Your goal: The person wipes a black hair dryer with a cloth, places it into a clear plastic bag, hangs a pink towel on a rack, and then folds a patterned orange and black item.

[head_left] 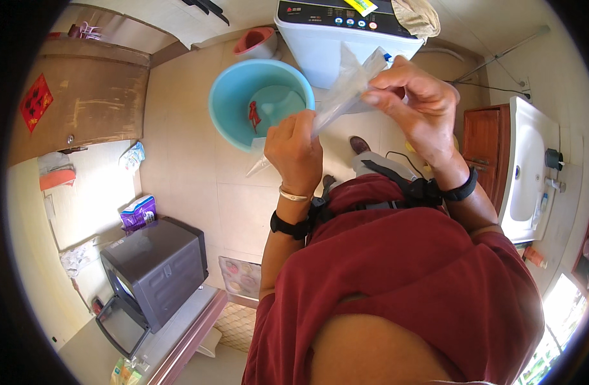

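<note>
A clear plastic bag [340,94], folded lengthwise, stretches between my two hands in front of my body. My left hand [294,147] is closed around its lower end, and a loose corner sticks out below the fist. The upper part is pinched between thumb and forefinger of my right hand [412,98]; a small blue piece shows by the bag's top edge. Beyond my left hand a light blue plastic basin [222,82] stands on the floor, with a small red object [254,115] inside it.
A white washing machine [318,53] with a black control panel stands ahead, a cloth and a yellow tube on top. Beside it is a pink and white bucket [256,42]. A white sink [525,168] on a wooden cabinet is at right, a dark grey front-door appliance [154,264] at lower left.
</note>
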A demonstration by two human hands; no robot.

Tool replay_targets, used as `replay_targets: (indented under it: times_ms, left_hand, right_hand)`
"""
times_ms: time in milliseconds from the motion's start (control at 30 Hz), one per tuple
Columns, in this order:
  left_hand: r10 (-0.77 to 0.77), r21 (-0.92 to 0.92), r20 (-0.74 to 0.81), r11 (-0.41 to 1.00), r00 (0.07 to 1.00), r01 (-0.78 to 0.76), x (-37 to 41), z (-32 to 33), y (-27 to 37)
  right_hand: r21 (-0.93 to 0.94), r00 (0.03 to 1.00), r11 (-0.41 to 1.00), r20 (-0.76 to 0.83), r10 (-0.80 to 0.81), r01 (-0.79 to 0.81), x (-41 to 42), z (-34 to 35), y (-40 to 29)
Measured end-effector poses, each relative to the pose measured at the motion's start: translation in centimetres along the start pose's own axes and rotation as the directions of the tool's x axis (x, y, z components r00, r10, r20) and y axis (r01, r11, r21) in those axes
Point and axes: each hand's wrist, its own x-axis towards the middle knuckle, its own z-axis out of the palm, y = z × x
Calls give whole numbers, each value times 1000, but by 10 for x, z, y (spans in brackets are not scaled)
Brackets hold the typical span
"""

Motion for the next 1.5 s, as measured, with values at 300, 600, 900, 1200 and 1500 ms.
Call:
replay_targets:
  times_ms: [300,600,900,1200,1500]
  left_hand:
    - [-387,-651,142,657,911,380,-2,-5,-5]
    - [-128,-699,553,466,823,542,-5,-10,-4]
    - [-257,-680,678,137,689,720,-42,-2,-39]
    - [-326,-668,558,-722,763,180,-44,-64,-49]
    - [-455,-889,319,-447,831,96,-56,-78,-57]
  right_hand:
    - [34,968,996,235,-90,85,23,-46,31]
    - [31,867,990,486,107,-140,-3,-16,51]
    - [-102,836,865,334,-436,491,32,36,9]
    - [-38,424,649,786,-450,759,21,101,7]
    - [102,684,985,709,-169,137,26,113,34]
